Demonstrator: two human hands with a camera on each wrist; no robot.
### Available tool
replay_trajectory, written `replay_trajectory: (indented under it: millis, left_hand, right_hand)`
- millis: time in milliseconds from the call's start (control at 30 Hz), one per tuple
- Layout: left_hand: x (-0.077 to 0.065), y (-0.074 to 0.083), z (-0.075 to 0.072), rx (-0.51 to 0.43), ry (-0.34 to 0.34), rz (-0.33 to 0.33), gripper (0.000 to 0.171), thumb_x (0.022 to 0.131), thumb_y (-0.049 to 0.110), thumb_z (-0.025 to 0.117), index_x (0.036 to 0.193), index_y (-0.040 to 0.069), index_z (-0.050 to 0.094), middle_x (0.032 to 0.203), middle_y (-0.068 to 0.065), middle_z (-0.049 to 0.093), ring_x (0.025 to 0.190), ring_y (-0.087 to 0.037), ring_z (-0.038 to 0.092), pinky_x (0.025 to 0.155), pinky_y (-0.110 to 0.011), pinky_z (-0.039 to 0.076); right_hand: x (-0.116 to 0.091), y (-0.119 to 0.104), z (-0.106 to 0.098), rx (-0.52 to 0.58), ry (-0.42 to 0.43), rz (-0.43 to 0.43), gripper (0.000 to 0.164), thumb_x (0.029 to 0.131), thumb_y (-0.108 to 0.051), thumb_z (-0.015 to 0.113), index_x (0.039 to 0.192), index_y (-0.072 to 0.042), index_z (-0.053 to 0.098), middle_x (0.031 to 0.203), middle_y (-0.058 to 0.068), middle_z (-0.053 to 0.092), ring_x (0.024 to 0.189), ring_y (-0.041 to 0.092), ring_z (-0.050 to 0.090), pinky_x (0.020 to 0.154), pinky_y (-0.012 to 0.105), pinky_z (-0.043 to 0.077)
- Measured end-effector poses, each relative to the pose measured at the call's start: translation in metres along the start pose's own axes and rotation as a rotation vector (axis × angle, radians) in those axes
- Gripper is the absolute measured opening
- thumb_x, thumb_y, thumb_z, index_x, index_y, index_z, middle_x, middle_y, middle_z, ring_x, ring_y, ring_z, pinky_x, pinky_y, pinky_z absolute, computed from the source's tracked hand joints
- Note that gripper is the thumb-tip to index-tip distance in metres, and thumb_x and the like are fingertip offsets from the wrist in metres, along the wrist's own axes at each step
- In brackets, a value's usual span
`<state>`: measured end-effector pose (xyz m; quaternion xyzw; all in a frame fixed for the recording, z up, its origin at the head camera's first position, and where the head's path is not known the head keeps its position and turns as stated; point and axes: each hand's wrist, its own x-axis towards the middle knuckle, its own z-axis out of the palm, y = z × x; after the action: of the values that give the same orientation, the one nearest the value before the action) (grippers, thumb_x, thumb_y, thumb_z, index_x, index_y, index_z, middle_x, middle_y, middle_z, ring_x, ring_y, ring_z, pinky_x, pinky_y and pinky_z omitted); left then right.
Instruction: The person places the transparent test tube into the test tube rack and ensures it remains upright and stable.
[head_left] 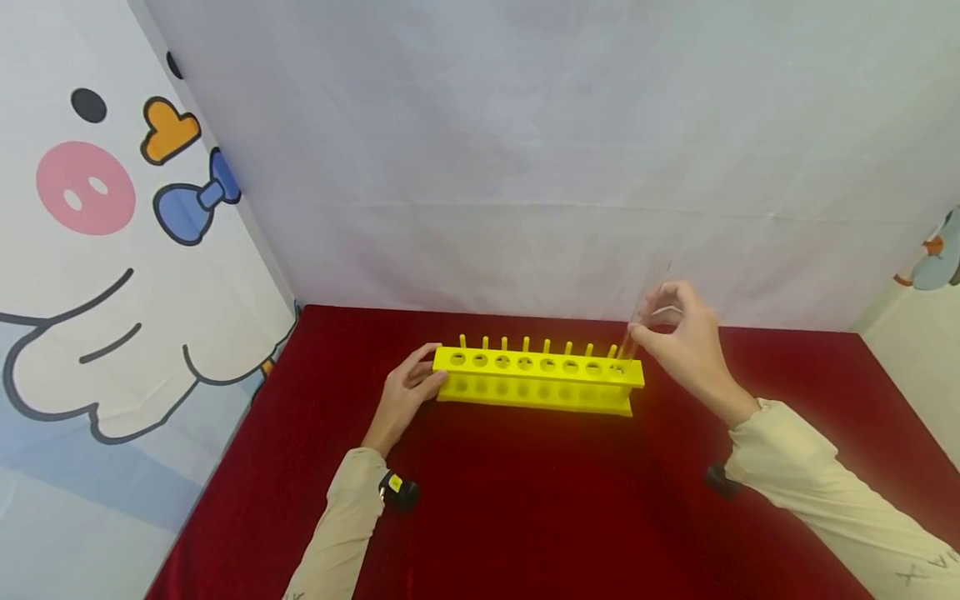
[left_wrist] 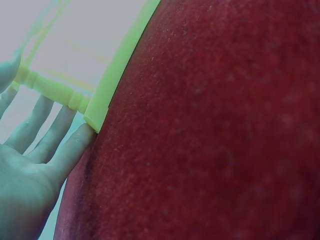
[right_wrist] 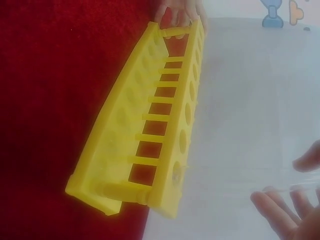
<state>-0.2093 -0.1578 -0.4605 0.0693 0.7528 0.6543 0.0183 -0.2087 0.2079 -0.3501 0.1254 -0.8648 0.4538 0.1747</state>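
A yellow test tube rack [head_left: 536, 367] with a row of holes and upright pegs stands on the dark red cloth. At its left end, my left hand [head_left: 405, 396] holds it, thumb in front and fingers behind. The left wrist view shows those fingers [left_wrist: 75, 145] against the rack's end post [left_wrist: 52, 90]. Above the right end, my right hand [head_left: 686, 342] pinches a clear test tube [head_left: 628, 342] between thumb and fingers. The tube is tilted, its lower end at the rightmost hole. In the right wrist view it is nearly invisible against the pale wall beside the hand [right_wrist: 292, 212].
Dark red cloth [head_left: 525, 500] covers the table. A pale curtain-like wall [head_left: 525, 167] rises behind it, and a panel with cartoon figures [head_left: 82, 292] stands at the left. Dark wrist devices [head_left: 401, 492] sit beneath both sleeves.
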Motion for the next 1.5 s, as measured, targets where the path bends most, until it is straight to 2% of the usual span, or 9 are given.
replay_trajectory:
  millis: [267,433,533,700,867,1100,1500]
  left_hand:
    - [0.001,0.0,0.0,-0.015,0.001,0.007,0.049,0.092,0.021,0.064,0.138,0.017,0.047,0.123,-0.02,0.057,0.11,-0.031,0.057,0.092,-0.048,0.047]
    - [0.001,-0.002,0.0,-0.016,0.001,0.011,0.05,0.092,0.021,0.064,0.138,0.015,0.047,0.122,-0.02,0.058,0.109,-0.031,0.057,0.091,-0.048,0.047]
    - [0.007,-0.013,-0.001,-0.013,0.008,0.013,0.053,0.091,0.025,0.065,0.139,0.015,0.046,0.122,-0.018,0.059,0.109,-0.031,0.058,0.09,-0.047,0.048]
    - [0.014,-0.031,-0.001,0.008,0.036,0.025,0.055,0.088,0.035,0.067,0.138,0.023,0.048,0.118,-0.011,0.062,0.106,-0.026,0.06,0.087,-0.04,0.051]
    - [0.013,-0.031,-0.001,0.016,0.046,0.034,0.053,0.087,0.036,0.068,0.136,0.025,0.049,0.116,-0.009,0.063,0.105,-0.024,0.061,0.085,-0.036,0.052]
    - [0.014,-0.034,-0.001,0.029,0.052,0.034,0.057,0.088,0.037,0.067,0.138,0.021,0.047,0.116,-0.01,0.062,0.106,-0.025,0.06,0.085,-0.037,0.052]
    - [0.018,-0.034,0.002,0.015,0.062,0.035,0.057,0.088,0.035,0.067,0.139,0.021,0.047,0.116,-0.011,0.063,0.105,-0.025,0.061,0.085,-0.04,0.052]
  right_hand:
    - [0.001,0.004,0.003,0.003,-0.002,-0.007,0.028,0.084,-0.006,0.068,0.103,-0.001,0.048,0.093,0.01,0.057,0.081,0.013,0.062,0.069,0.014,0.049]
    - [0.0,0.008,0.006,0.01,-0.01,-0.011,0.026,0.084,-0.004,0.067,0.102,0.0,0.048,0.092,0.01,0.058,0.08,0.014,0.063,0.07,0.015,0.049]
    - [-0.001,0.01,0.007,0.012,-0.017,-0.002,0.027,0.084,-0.005,0.067,0.102,0.0,0.048,0.092,0.009,0.059,0.08,0.013,0.063,0.068,0.016,0.05]
    - [-0.002,0.01,0.007,0.024,-0.034,0.012,0.027,0.085,-0.008,0.067,0.102,0.0,0.048,0.093,0.01,0.059,0.081,0.016,0.064,0.068,0.017,0.05]
    - [-0.003,0.011,0.008,0.036,-0.051,0.032,0.027,0.087,-0.01,0.067,0.103,-0.001,0.047,0.094,0.01,0.059,0.082,0.018,0.063,0.066,0.018,0.052]
    - [-0.002,0.017,0.01,0.049,-0.078,0.044,0.027,0.087,-0.009,0.066,0.103,-0.001,0.046,0.096,0.011,0.058,0.084,0.022,0.064,0.064,0.02,0.053]
    - [0.001,0.025,0.012,0.057,-0.107,0.051,0.03,0.089,-0.015,0.066,0.105,0.001,0.047,0.099,0.014,0.061,0.084,0.023,0.062,0.066,0.015,0.05]
